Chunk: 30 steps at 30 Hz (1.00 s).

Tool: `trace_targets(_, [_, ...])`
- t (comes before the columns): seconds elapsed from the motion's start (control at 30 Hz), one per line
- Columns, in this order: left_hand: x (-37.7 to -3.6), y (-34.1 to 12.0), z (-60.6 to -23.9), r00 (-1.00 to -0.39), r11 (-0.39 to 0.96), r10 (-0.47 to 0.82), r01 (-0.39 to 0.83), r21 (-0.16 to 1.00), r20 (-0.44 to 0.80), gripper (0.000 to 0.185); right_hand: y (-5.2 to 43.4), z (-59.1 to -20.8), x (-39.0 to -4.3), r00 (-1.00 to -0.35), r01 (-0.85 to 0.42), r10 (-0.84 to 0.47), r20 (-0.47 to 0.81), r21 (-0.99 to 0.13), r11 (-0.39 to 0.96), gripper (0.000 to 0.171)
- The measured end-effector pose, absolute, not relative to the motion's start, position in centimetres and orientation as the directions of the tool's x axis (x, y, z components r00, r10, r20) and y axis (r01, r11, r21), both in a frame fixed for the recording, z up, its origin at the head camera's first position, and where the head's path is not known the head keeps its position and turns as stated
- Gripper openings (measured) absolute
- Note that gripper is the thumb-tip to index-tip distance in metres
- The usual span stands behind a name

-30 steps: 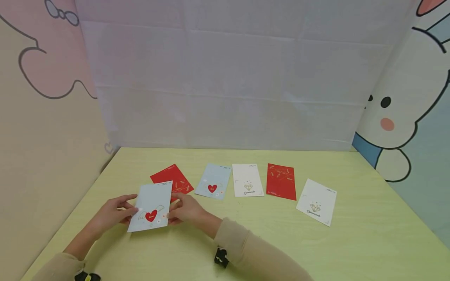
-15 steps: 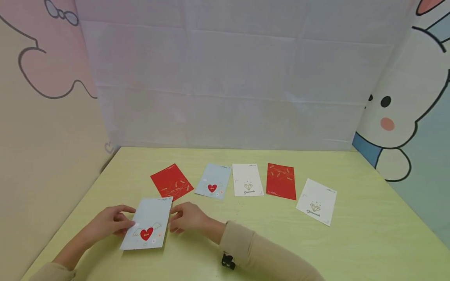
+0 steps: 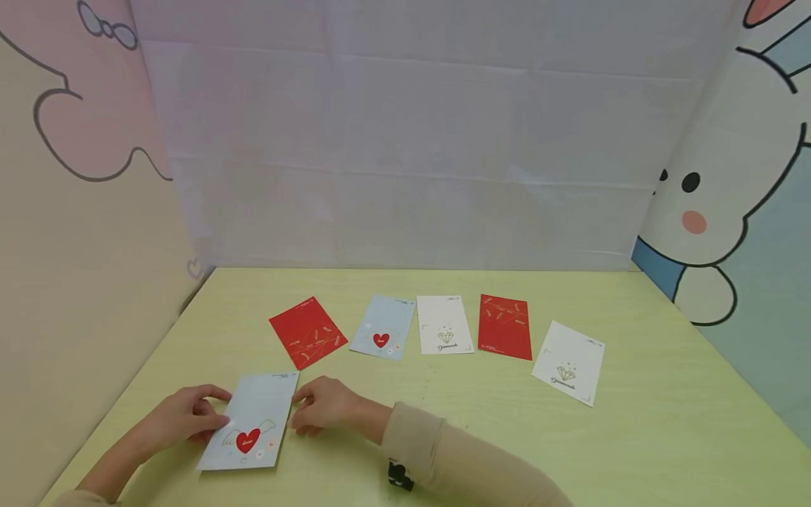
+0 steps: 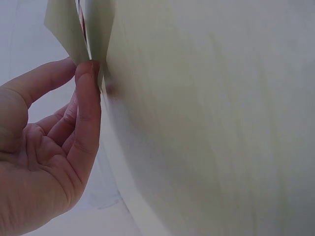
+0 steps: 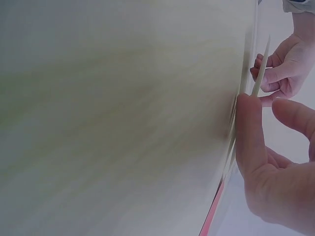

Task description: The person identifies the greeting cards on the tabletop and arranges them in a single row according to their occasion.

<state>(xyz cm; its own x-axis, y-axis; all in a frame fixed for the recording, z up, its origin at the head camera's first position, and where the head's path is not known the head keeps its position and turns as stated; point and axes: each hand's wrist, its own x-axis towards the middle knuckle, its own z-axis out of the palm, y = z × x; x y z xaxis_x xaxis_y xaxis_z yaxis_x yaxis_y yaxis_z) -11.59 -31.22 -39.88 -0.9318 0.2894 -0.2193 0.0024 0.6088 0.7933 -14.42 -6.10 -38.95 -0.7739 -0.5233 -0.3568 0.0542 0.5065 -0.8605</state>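
In the head view, a light blue card (image 3: 260,415) with a red winged heart is held low over the table at the front left. My left hand (image 3: 180,419) pinches its left edge between thumb and fingers. The left wrist view shows pale paper (image 4: 66,29) at the fingertips of that left hand (image 4: 54,142), with a narrow gap beside it. At the card's right edge is my right hand (image 3: 329,407). In the right wrist view, a fingertip of the right hand (image 5: 275,172) touches the edge of the card (image 5: 261,71), while the thumb stands apart from it.
Across the yellow table (image 3: 481,436) lie a red card (image 3: 308,331), a second light blue heart card (image 3: 382,325), a white diamond card (image 3: 443,322), another red card (image 3: 505,325) and a tilted white diamond card (image 3: 568,362). A white cloth (image 3: 412,141) hangs behind.
Both hands and the light blue card have moved toward me and slightly left, lower to the table. The red card behind is now uncovered. My right thumb and fingers have eased off the card's edge.
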Motion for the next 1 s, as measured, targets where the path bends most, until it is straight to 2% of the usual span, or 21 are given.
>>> trace_targets(0.73, [-11.05, -31.69, -40.14, -0.962, 0.706, 0.186, -0.012, 0.708, -0.202, 0.039, -7.01, -38.97, -14.34, -0.745, 0.0, -0.562, -0.36, -0.842, 0.539, 0.028])
trace_targets(1.0, [-11.17, -31.57, -40.26, -0.967, 0.753, 0.125, -0.055, 0.655, -0.224, 0.041, -7.1, -38.85, -14.36, -0.741, 0.006, -0.553, -0.38, -0.828, 0.56, 0.028])
